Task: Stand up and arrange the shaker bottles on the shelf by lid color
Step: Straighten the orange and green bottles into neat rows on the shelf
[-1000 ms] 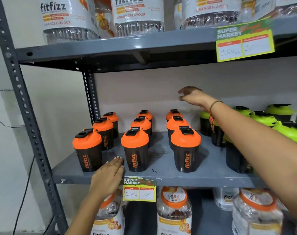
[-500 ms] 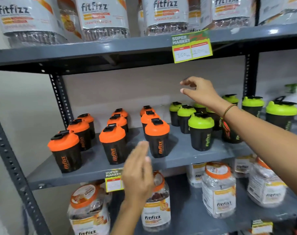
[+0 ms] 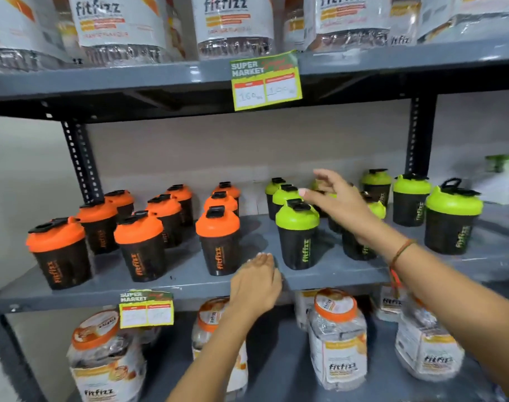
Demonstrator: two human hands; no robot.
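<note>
1. We judge the sorting nearly done: the orange-lidded bottles (image 3: 218,242) stand grouped on the left of the middle shelf (image 3: 189,281), the green-lidded bottles (image 3: 298,236) on the right, all upright as far as we can see.
2. What remains, we think, is tidying the green rows; our next move calls for picking one bottle behind the front one and closing fingers round its lid without knocking its neighbours.
3. Our right hand (image 3: 339,204) hovers over the green lids, fingers spread, holding nothing.
4. Our left hand (image 3: 256,285) rests flat on the shelf's front edge, between the two groups, fingers loosely together, gripping nothing.
</note>
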